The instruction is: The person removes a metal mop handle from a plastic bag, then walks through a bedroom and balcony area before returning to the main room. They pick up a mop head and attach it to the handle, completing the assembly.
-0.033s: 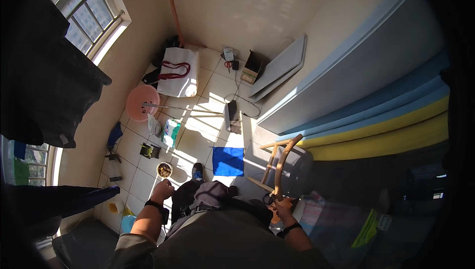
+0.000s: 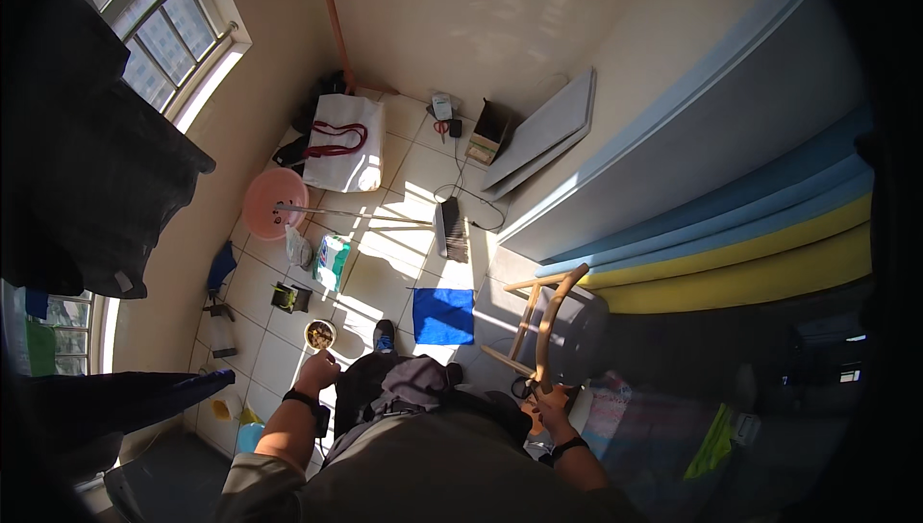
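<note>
My left hand is closed in a loose fist at my left side, just below a round pot of brown bits on the floor. What the fist holds, if anything, is hidden. Down at my right, my right hand closes around the lower end of a curved light-wood chair rail. The chair's grey seat lies in shade beyond the rail. Dark bands circle both wrists. Ahead of my shoe, a blue cloth lies flat on the tiles.
A broom lies with its handle across a pink basin. Beyond are a white bag, a cardboard box and leaning boards. A green-white package stands nearer. Dark clothes hang left; a blue-yellow curtain hangs right.
</note>
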Tool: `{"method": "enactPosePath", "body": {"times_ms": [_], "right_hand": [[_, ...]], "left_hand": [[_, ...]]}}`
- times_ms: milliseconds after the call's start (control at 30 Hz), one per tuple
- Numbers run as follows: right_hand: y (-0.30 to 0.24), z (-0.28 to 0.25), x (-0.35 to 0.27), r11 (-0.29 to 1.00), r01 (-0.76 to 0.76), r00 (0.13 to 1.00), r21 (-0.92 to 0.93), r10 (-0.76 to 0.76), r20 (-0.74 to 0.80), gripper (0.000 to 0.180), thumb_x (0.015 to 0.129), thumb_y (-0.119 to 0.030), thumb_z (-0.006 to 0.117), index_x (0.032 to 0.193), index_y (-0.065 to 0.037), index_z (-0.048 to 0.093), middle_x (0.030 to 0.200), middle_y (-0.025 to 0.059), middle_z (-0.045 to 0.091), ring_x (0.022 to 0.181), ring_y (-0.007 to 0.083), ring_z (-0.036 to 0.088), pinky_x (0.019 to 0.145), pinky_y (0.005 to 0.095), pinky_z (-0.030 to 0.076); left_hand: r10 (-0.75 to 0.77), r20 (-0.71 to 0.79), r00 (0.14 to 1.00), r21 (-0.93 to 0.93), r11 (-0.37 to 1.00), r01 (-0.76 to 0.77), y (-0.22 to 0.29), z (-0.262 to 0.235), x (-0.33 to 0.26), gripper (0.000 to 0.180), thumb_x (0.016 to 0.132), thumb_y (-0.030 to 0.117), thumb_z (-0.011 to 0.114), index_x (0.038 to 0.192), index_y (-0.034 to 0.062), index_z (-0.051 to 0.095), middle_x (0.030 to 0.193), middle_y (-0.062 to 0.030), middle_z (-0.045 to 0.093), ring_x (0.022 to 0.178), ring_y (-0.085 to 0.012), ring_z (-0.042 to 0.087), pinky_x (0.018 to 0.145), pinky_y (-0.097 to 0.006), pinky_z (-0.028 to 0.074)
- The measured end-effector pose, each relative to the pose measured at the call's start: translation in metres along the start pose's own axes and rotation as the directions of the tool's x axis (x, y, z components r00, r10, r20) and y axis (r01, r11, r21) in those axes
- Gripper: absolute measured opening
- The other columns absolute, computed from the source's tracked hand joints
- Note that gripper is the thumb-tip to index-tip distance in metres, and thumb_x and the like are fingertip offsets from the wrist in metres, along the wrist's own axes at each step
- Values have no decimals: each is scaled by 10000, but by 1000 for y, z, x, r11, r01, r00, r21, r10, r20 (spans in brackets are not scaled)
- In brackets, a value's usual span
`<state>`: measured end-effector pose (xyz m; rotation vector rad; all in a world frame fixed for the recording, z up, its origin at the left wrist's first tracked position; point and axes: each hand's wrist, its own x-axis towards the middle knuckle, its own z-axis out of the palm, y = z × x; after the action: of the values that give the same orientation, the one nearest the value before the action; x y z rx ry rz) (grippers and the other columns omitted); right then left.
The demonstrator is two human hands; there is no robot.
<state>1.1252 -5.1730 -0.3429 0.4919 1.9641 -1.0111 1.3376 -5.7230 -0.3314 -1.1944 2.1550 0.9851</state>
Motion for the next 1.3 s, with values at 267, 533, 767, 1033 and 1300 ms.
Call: {"method": "enactPosePath", "body": {"times_ms": [267, 533, 767, 1033, 1300], "right_hand": [[-16, 44, -95, 970, -130, 979, 205, 158, -126, 326, 933, -321, 494, 788, -30, 524, 558, 6, 411, 486, 102, 388, 459, 275, 279], [45, 89, -160, 950, -91, 902, 299, 206, -381, 216, 829, -189, 589, 915, -1, 526, 637, 81, 570, 516, 139, 511, 465, 283, 401], [110, 122, -218, 763, 90, 870, 640, 252, -423, 244, 877, -225, 542, 965, -6, 601, 730, 42, 541, 656, 135, 534, 623, 273, 445], [292, 210, -260, 508, 129, 652, 852, 604, -459, 234, 844, -238, 568, 907, -13, 556, 677, 52, 572, 613, 132, 539, 579, 271, 419], [396, 332, -312, 169, 167, 587, 971, 775, -236, 220, 838, -164, 572, 975, 1, 620, 976, 89, 607, 735, 190, 618, 628, 299, 536]], "left_hand": [[75, 158, 985, 146, 984, -98, -2, -42, 95, 263, 739, 253, 604, 901, 48, 636, 911, -168, 657, 917, -333, 618, 804, -410, 488], [333, 299, 894, 216, 889, -403, 35, -40, 136, 313, 724, 296, 635, 850, 10, 627, 854, -186, 653, 837, -342, 628, 757, -394, 495], [497, 440, 748, 327, 687, -648, 102, -13, 131, 292, 739, 286, 640, 853, 18, 612, 871, -211, 642, 866, -362, 615, 766, -406, 486], [546, 697, 465, 357, 298, -885, 197, 68, 47, 232, 751, 214, 652, 807, -8, 608, 813, -169, 633, 785, -310, 622, 707, -368, 496], [413, 886, 210, 202, 63, -977, 295, 189, -36, 229, 785, 224, 627, 846, 5, 599, 840, -159, 601, 799, -271, 607, 721, -354, 486]]}}
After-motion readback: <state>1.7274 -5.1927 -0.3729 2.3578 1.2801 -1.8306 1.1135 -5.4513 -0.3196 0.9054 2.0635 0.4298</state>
